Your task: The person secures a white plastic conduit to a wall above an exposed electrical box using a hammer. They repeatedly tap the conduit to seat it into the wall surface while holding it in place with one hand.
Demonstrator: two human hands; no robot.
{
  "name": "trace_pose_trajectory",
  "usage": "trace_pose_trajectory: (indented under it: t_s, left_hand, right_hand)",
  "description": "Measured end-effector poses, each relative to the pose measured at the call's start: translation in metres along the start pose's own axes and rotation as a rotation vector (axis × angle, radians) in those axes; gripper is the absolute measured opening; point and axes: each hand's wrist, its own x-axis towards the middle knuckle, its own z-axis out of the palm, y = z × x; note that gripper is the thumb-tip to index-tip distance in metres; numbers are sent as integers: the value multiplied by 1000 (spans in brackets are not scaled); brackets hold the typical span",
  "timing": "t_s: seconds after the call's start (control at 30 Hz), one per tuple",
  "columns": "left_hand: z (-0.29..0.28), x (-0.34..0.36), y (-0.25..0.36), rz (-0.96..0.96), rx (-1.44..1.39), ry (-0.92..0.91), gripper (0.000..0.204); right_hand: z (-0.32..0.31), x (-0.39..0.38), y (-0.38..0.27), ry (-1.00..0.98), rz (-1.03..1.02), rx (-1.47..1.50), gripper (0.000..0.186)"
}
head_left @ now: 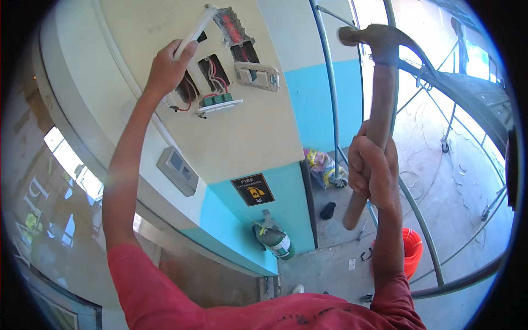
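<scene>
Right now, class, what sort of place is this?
Probably a renovation or building site: exposed wires run from open wall boxes, metal scaffolding stands nearby, and the right hand grips a hammer.

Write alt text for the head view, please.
A person's right hand holds a hammer upright; the left hand holds a pale bar, its tip beside a rough wall cavity. Below are wires and a green fire extinguisher.

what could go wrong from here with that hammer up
A missed swing of the claw hammer could hit the left hand, which grips the white bar-shaped tool. If that tool slips, it might nick the exposed red and white wires nearby. The raised hammer could also catch the scaffold pole.
</scene>
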Motion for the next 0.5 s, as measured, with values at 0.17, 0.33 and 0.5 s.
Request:
trace_pose_trajectory:
  t_s: [0.17, 0.33, 0.5]
  left_hand:
    - [-17, 5, 20, 75, 328, -103, 48]
    - [-19, 5, 30, 91, 521, -119, 48]
    - [-17, -1, 20, 157, 620, -80, 48]
  right_hand:
    - [25, 5, 1, -7, -72, -159, 30]
    - [52, 35, 28, -89, -426, -111, 57]
    - [85, 63, 42, 66, -660, -113, 40]
